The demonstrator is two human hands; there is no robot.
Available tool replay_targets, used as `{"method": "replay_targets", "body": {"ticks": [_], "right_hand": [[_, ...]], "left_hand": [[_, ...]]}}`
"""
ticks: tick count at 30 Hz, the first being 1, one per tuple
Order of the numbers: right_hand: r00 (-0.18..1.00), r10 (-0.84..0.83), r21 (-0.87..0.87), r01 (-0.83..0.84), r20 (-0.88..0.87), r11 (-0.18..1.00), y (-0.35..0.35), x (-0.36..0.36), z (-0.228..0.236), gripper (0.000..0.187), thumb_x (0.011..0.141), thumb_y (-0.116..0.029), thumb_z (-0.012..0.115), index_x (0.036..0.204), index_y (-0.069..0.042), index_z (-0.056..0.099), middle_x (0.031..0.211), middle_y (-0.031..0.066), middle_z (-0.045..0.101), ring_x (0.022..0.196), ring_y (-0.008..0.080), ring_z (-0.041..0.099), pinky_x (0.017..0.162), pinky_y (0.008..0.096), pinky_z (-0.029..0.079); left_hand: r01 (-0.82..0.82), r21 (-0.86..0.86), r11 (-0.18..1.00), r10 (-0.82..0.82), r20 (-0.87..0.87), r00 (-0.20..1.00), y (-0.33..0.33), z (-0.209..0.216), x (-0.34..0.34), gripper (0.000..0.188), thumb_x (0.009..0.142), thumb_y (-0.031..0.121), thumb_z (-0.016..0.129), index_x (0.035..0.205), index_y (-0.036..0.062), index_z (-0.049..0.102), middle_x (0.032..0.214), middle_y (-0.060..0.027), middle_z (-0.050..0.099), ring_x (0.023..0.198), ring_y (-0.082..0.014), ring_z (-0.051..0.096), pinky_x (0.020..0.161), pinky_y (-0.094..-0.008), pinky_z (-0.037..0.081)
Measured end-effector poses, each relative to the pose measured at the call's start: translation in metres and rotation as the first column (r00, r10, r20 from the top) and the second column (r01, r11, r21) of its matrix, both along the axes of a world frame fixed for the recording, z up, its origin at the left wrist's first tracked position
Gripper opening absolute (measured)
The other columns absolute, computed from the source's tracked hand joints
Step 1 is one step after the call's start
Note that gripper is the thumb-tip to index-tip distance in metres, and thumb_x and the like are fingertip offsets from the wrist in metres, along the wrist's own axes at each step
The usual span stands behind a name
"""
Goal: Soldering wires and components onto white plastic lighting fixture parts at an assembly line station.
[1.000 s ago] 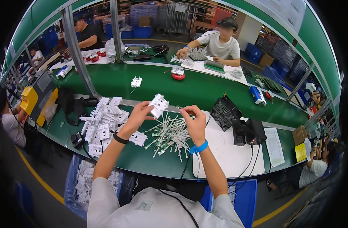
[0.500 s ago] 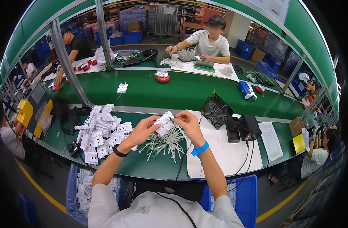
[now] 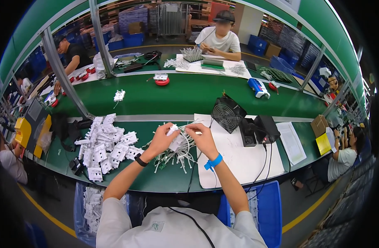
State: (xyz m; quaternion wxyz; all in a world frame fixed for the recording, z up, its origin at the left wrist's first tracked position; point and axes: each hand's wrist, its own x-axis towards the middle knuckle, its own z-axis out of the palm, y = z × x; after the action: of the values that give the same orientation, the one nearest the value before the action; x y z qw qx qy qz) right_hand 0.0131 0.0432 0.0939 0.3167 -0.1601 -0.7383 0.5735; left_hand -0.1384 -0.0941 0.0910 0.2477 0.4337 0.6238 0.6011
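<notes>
Around me it's a busy workshop, and right across my front runs a long green conveyor belt (image 3: 197, 97), a grey metal post (image 3: 65, 76) rising at its near edge on the left. Beyond it, a co-worker in a white shirt (image 3: 218, 39) sits facing me. My own green-topped bench (image 3: 135, 180) curves along this side, a blue plastic bin (image 3: 276, 198) below it on the right, a plastic-lined blue bin (image 3: 79, 206) on the left. A big white flat sheet (image 3: 222, 171) covers the bench to my right; at its far edge stand a round-grilled black fan (image 3: 226, 115) and, just beside it, a boxy black unit (image 3: 267, 128) trailing dark cables. White papers (image 3: 291, 142) lie further right. On my left, a jumbled heap of white plastic housings (image 3: 100, 151) crowds the bench, close by my forearm. Right under my hands spreads a tangle of thin white wires (image 3: 183, 159), partly hidden by them. And here's the action: my left hand (image 3: 158, 142) is closed around one white plastic block (image 3: 176, 142), raised above that tangle. My right hand (image 3: 202, 138) is just beside it, fingers bent in towards the block; whether they pinch anything, I can't tell.
</notes>
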Motion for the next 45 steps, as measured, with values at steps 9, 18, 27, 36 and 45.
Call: {"method": "replay_targets", "body": {"ticks": [9,18,27,36,45], "right_hand": [[0.960,-0.276,0.303,0.247,0.056,0.921,-0.015,0.032,-0.010,0.024,0.097,-0.002,0.061,0.118,0.007,0.067,0.088,0.0132,0.069,0.075,0.0245,0.069,0.065,0.0346,0.057],[0.826,-0.554,0.685,0.463,-0.104,0.562,0.007,0.053,-0.033,0.017,0.090,-0.004,0.067,0.106,0.000,0.070,0.093,0.0152,0.059,0.088,0.0310,0.059,0.075,0.0391,0.048],[0.295,-0.904,0.629,0.776,-0.309,0.038,0.204,0.174,-0.094,0.028,0.092,-0.020,0.078,0.092,0.003,0.062,0.076,0.0115,0.067,0.076,0.0226,0.068,0.069,0.0367,0.050],[0.498,-0.846,0.267,0.855,-0.188,0.444,0.155,0.160,-0.034,0.010,0.093,-0.004,0.070,0.099,0.004,0.068,0.071,0.0049,0.063,0.062,0.0126,0.056,0.061,0.0282,0.047],[0.484,-0.788,0.127,0.871,-0.380,0.474,0.101,0.166,-0.045,0.009,0.101,-0.009,0.064,0.102,-0.001,0.060,0.092,0.0052,0.060,0.080,0.0098,0.057,0.070,0.0247,0.047]], "left_hand": [[-0.144,0.112,0.983,0.163,-0.176,0.971,0.086,-0.030,0.031,0.026,0.097,0.023,0.067,0.102,-0.0018,0.060,0.081,-0.0140,0.068,0.070,-0.0235,0.065,0.063,-0.0397,0.050],[0.041,-0.060,0.997,-0.037,0.059,0.998,0.146,-0.069,0.024,0.032,0.095,0.018,0.070,0.113,-0.0061,0.061,0.092,-0.0108,0.071,0.081,-0.0152,0.068,0.069,-0.0307,0.055],[0.344,-0.206,0.916,-0.365,-0.076,0.928,0.144,-0.062,0.069,0.047,0.089,0.020,0.081,0.124,0.0003,0.057,0.112,-0.0179,0.068,0.102,-0.0221,0.068,0.084,-0.0338,0.055],[0.247,-0.306,0.919,-0.369,-0.454,0.811,0.157,-0.061,0.066,0.043,0.083,0.032,0.079,0.120,0.0102,0.070,0.112,-0.0198,0.073,0.106,-0.0377,0.069,0.092,-0.0425,0.054],[0.210,-0.236,0.949,-0.316,-0.739,0.596,0.174,-0.050,0.069,0.051,0.087,0.029,0.074,0.128,-0.0014,0.066,0.118,-0.0215,0.064,0.114,-0.0385,0.058,0.097,-0.0447,0.050]]}}
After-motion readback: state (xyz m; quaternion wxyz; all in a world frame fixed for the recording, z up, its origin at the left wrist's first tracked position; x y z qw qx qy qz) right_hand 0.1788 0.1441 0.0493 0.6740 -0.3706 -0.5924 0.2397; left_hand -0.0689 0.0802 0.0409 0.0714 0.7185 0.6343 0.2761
